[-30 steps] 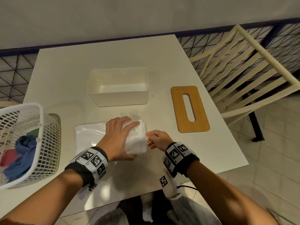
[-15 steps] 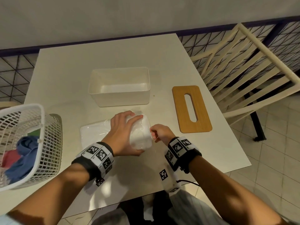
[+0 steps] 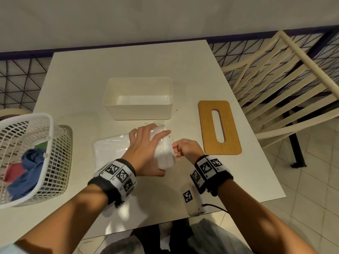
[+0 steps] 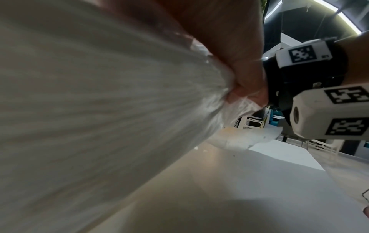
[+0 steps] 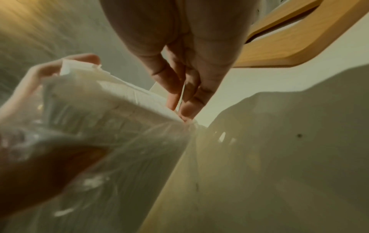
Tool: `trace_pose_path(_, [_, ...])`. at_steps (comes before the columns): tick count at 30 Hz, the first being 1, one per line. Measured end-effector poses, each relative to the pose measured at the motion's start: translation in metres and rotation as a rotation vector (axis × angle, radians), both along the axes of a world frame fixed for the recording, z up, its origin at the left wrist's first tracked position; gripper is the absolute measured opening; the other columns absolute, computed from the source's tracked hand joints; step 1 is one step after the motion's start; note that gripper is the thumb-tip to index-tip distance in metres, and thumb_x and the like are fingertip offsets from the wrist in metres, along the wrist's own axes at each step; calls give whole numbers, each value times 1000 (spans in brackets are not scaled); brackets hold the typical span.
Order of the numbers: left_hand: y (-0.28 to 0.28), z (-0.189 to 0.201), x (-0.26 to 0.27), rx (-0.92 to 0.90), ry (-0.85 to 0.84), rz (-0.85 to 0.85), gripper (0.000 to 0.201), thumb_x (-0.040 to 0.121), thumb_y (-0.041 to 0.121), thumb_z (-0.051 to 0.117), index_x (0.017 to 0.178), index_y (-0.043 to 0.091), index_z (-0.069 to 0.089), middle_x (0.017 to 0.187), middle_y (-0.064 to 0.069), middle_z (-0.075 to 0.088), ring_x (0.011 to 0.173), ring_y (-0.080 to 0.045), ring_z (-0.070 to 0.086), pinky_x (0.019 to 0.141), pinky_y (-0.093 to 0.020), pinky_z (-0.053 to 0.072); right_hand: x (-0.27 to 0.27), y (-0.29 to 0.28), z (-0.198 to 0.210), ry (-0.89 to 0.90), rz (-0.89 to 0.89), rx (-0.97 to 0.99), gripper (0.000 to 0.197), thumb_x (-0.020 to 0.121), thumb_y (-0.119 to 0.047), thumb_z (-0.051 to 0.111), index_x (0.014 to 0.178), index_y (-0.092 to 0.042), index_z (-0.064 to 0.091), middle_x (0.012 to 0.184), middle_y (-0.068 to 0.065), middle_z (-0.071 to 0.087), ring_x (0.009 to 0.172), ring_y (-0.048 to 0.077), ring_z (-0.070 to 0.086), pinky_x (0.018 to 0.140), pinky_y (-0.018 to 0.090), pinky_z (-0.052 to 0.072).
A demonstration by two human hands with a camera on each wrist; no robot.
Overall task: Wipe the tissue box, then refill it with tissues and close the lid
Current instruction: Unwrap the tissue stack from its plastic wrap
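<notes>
An open, empty white tissue box (image 3: pixel 138 107) stands mid-table. Its wooden lid (image 3: pixel 219 127) with a slot lies flat to the right. In front of the box lies a pack of white tissues in clear plastic wrap (image 3: pixel 111 149). My left hand (image 3: pixel 146 153) holds the pack's right end, fingers over the top and thumb below. My right hand (image 3: pixel 185 149) pinches the plastic wrap (image 5: pixel 175 126) at that end between thumb and fingers. In the left wrist view the pack (image 4: pixel 89 110) fills the left side, with the right hand (image 4: pixel 239 71) pulling the film.
A white plastic basket (image 3: pixel 33 158) with blue and red cloths stands at the table's left edge. A cream slatted chair (image 3: pixel 286 85) stands right of the table. A small white device with a cable (image 3: pixel 191 200) sits at the near edge.
The left hand has lifted the pack's right end a little and moved it toward the box. The right hand has followed, keeping its pinch on the plastic wrap.
</notes>
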State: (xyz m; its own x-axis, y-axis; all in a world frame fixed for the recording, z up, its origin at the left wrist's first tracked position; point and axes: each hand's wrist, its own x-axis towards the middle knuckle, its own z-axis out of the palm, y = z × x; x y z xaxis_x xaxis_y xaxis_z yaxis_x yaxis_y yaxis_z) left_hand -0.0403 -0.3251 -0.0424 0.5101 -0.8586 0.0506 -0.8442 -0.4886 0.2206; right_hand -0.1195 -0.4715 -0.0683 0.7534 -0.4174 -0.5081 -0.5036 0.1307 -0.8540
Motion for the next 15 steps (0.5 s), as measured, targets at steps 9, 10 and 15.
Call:
trace_pose_path(9, [-11,7,-8,27,68,57,109,43,51,75,129,39,11,140,-16,27,121,-17,12,107,-46,13,1,-4,12,48,284,-517,39,94,-6,33,127,-6,54,124,17,60,114,30,52,97,30,39])
trace_pose_path(10, [-13,6,-10,28,64,59,108,43,50,75,129,39,12,140,-16,28,121,-17,12,107,-47,14,4,-3,13,84,296,-528,39,94,-7,32,127,-6,53,128,17,57,117,30,51,98,31,38])
trace_pose_path(15, [-18,-2,-17,-1,-35,34,111,31,48,77,130,29,31,126,-23,47,114,-23,26,94,-55,32,16,-2,26,287,384,-594,31,98,-9,29,106,2,57,122,21,57,107,32,53,87,33,40])
